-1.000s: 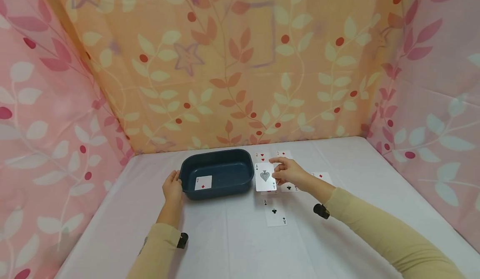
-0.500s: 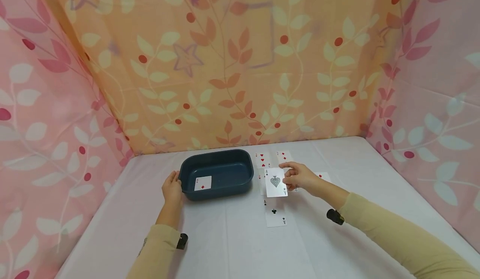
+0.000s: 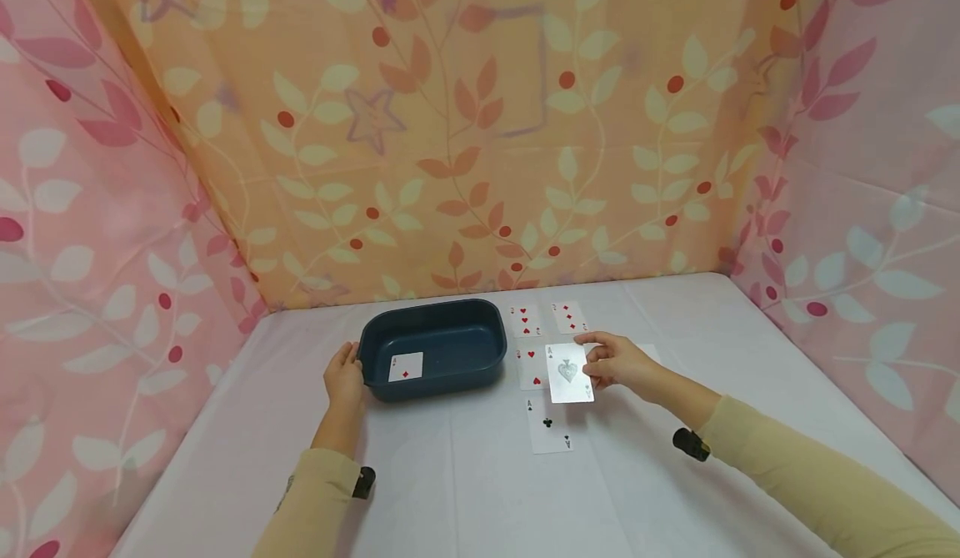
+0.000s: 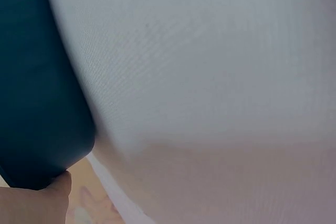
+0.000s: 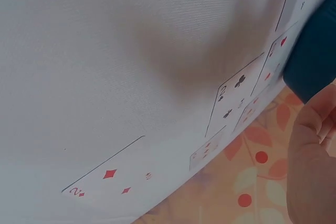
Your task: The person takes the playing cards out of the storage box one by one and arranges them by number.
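My left hand [image 3: 345, 379] holds the left end of a dark blue tub [image 3: 457, 337], its thumb [image 4: 59, 186] against the near corner in the left wrist view. An ace of diamonds [image 3: 406, 367] lies inside the tub. My right hand [image 3: 622, 364] pinches an ace of spades [image 3: 569, 374] by its right edge, face up over the laid-out cards. Below it, an ace of clubs [image 3: 550, 427] is partly covered. A two of hearts [image 3: 531, 368] shows at its left. The two of clubs [image 5: 233, 95] is seen in the right wrist view.
Farther back lie a heart card [image 3: 526, 321] and a diamond card [image 3: 570, 318]. A two of diamonds [image 5: 110, 174] sits apart from the others. White cloth covers the table [image 3: 465, 483], with patterned curtains [image 3: 480, 166] on three sides.
My right hand has moved right and slightly toward me with the ace of spades, away from the tub, uncovering more of the two of hearts. The left hand and tub have stayed put.
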Demonstrator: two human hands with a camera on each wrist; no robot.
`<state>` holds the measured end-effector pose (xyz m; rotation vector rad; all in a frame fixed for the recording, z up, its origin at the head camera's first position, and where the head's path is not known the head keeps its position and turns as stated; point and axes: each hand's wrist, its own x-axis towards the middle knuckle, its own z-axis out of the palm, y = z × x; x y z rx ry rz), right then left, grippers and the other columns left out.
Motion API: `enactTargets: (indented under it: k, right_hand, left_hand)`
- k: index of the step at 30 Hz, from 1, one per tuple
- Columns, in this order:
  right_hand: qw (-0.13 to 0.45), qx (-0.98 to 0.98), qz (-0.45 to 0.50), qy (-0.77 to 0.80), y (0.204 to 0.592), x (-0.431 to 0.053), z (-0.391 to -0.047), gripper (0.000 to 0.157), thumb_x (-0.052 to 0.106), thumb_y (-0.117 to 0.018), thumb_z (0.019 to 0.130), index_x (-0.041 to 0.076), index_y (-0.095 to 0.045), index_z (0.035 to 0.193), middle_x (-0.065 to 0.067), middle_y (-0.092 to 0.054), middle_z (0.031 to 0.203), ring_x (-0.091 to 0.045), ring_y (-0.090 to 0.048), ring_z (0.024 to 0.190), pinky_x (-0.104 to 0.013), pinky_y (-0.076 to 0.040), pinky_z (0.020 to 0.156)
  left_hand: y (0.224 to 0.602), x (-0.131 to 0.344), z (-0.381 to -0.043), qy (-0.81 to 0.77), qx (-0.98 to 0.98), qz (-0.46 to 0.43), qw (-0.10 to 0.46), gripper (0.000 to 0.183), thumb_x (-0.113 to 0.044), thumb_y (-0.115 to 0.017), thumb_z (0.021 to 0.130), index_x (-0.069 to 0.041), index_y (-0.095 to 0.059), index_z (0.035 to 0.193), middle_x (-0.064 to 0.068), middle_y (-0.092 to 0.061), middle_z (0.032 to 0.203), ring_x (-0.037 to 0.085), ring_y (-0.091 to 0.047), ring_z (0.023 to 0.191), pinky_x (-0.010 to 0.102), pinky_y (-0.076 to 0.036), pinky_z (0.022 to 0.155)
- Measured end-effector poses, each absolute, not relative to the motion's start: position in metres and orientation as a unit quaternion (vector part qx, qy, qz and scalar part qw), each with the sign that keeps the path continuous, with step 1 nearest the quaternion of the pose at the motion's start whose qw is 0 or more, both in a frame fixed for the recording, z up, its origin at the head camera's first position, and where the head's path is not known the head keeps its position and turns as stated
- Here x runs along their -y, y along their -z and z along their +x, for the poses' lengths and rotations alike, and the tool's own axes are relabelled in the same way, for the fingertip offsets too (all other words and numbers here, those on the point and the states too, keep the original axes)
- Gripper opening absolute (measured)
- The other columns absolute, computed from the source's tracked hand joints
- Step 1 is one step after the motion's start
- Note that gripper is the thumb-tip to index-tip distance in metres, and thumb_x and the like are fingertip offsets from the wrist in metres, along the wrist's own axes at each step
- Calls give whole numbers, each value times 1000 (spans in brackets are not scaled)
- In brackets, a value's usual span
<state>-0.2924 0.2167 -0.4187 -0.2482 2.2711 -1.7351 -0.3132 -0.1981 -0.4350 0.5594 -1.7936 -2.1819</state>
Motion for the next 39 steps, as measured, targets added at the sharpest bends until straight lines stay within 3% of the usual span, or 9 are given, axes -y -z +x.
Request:
enactTargets:
  k: [39]
  right_hand:
    - [177,-818,-45,545,446,-257,-266,51,-7,-60,86,-9,-44,135,-6,-57,79,-16,-53,57,-25,-47,52]
  left_hand:
    - [436,199,-315,747,621,198,131,51,8,-29,100,5,-22,151,17,-29,154,24,-24,143,33,-20,116]
